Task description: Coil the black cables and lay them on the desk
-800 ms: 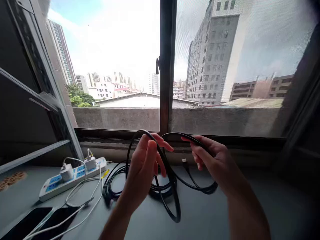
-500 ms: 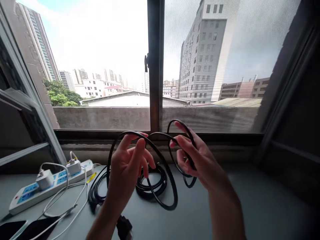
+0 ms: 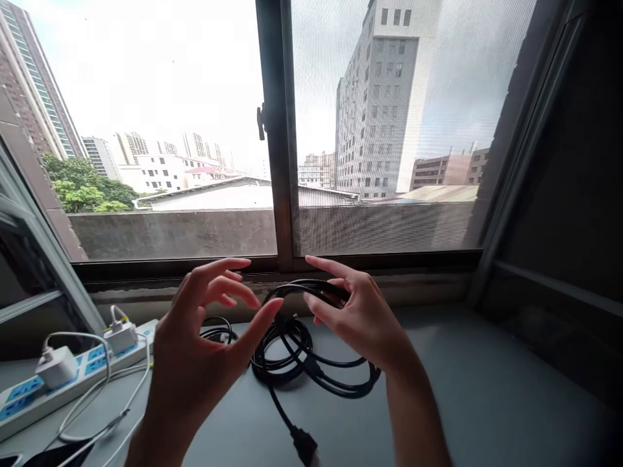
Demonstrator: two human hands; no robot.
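A black cable [image 3: 341,389] hangs in a loose coil from my right hand [image 3: 360,305]. The thumb and the lower fingers of that hand close on the top of the loops, with the index finger stretched out. My left hand [image 3: 209,324] is left of the coil, fingers spread and curved, holding nothing. From the coil a length of cable runs down to a black plug [image 3: 304,444] near the bottom edge. Behind the held loops, another black coiled cable [image 3: 277,373] lies on the grey table [image 3: 487,402], partly hidden.
On the left, a white power strip [image 3: 87,370] carries two white chargers [image 3: 57,368] with white cables. More black cable [image 3: 219,331] lies behind my left hand. A dark-framed window [image 3: 282,194] stands behind the table.
My left hand has let go of the cable and spread its fingers. The separate loops are now gathered into one coil at my right hand. The view has shifted right.
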